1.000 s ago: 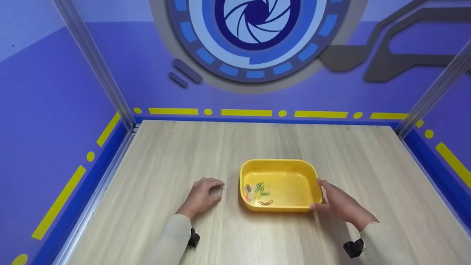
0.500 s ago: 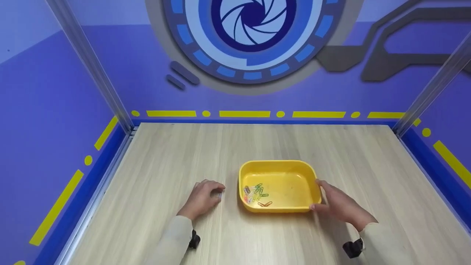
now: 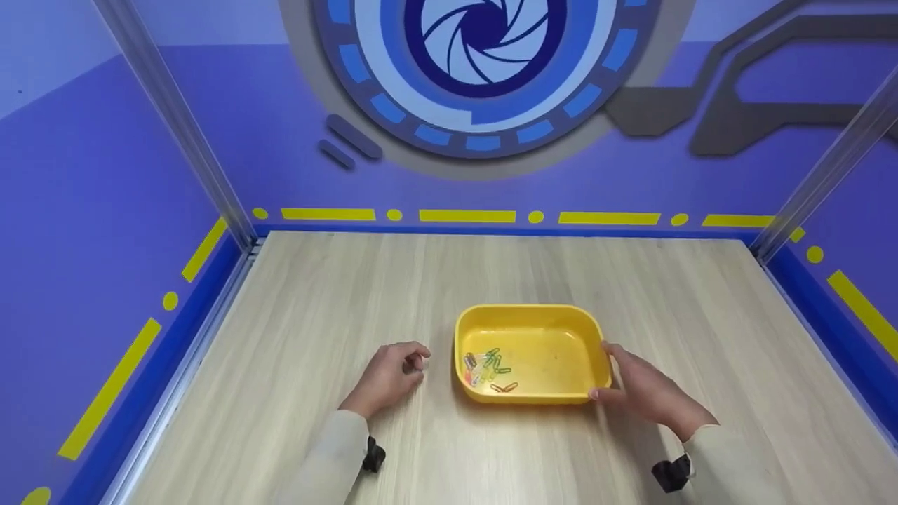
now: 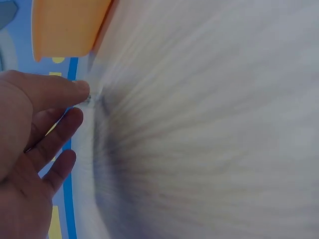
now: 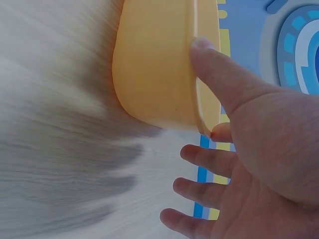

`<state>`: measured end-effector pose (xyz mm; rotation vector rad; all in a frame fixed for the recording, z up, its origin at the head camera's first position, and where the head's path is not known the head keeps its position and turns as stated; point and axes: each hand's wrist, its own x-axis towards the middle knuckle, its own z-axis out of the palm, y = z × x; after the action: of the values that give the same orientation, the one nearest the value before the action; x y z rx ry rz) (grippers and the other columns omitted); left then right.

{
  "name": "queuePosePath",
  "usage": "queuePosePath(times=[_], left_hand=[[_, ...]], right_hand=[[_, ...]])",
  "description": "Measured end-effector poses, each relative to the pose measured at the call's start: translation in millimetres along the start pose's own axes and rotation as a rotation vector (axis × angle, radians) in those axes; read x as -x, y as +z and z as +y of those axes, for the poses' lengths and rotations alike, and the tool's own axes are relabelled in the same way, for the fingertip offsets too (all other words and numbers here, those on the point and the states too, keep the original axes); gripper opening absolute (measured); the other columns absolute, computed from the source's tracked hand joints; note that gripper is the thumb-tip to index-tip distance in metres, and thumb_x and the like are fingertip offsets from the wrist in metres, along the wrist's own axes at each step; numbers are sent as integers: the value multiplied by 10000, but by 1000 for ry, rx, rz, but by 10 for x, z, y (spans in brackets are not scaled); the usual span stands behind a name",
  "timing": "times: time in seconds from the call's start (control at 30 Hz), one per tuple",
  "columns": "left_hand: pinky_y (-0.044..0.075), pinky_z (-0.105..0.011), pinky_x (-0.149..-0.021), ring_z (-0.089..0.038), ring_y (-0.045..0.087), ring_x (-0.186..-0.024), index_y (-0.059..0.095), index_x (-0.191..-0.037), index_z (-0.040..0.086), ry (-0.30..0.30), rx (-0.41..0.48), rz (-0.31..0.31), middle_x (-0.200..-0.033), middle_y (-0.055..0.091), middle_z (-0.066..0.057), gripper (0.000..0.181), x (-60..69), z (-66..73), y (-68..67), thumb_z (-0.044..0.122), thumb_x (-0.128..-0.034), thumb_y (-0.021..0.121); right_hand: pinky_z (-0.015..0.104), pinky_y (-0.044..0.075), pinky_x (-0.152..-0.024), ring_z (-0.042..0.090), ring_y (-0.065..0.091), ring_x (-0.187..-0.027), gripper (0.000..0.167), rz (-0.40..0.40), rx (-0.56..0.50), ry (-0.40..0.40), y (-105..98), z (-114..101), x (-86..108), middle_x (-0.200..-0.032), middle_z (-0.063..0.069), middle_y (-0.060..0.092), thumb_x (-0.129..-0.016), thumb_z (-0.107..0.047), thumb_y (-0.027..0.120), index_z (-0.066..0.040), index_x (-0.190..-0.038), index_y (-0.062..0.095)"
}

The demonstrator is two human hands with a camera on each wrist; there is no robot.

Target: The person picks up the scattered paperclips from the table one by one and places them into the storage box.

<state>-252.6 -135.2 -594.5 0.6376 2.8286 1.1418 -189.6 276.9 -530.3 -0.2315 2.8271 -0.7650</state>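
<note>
A shallow yellow plastic tub [image 3: 554, 361] stands on the table. Several colored paper clips [image 3: 499, 365] lie at its left end, and two orange-red ones [image 3: 504, 387] sit nearer the front wall. With thumb and index finger spread across the tub's right end, my right hand [image 3: 649, 389] holds its rim; the other fingers stay apart from it. To the left of the tub, my left hand [image 3: 386, 379] pinches a small clear, shiny thing [image 4: 90, 98] between thumb and fingertip, low over the table. Most of that thing is hidden, so its kind cannot be made out.
The wood-grain table [image 3: 351, 294] reaches back to a blue-purple wall [image 3: 210, 140] with yellow dashes. Side walls and metal corner posts [image 3: 203, 161] bound it left and right. A black strap device [image 3: 374, 454] sits on each wrist.
My left thumb and index finger have drawn closer together, and the hand has turned slightly. My right hand and the tub keep their places; the head view has shifted a little.
</note>
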Motion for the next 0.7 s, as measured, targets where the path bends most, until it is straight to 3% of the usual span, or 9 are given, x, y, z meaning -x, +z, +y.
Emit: queuePosePath(times=[0.1,0.3,0.47,0.7], left_hand=[[541,-338,-791,-113,614,-802,678,-1066,89,-5,55,-3,-826,653,26,266,-23,46,-34,11,-815,718],[501,-417,-919,-153,612,-898,673,-1090,117,2,87,24,-827,660,60,300,-76,206,-117,49,-807,746],[477,-434,-968,-103,607,-912,672,-1095,186,12,109,37,-829,661,104,320,-142,399,-199,76,-806,756],[466,-449,-983,-88,615,-933,670,-1121,187,54,157,43,-868,682,109,312,-270,712,-268,125,-826,749]], right_hand=[[598,351,-1055,452,446,-1300,838,6,3,-4,-18,3,1,-1408,279,469,-814,-397,746,8,-1427,343],[596,353,-1052,449,454,-1294,843,2,3,14,-25,23,-4,-1400,283,475,-805,-400,754,4,-1422,345],[605,339,-1059,463,433,-1305,881,-27,-7,54,-3,23,-9,-1413,292,456,-792,-442,754,7,-1428,343],[604,323,-1075,449,417,-1327,893,-34,-26,87,6,-24,-42,-1445,268,435,-781,-438,764,-19,-1445,337]])
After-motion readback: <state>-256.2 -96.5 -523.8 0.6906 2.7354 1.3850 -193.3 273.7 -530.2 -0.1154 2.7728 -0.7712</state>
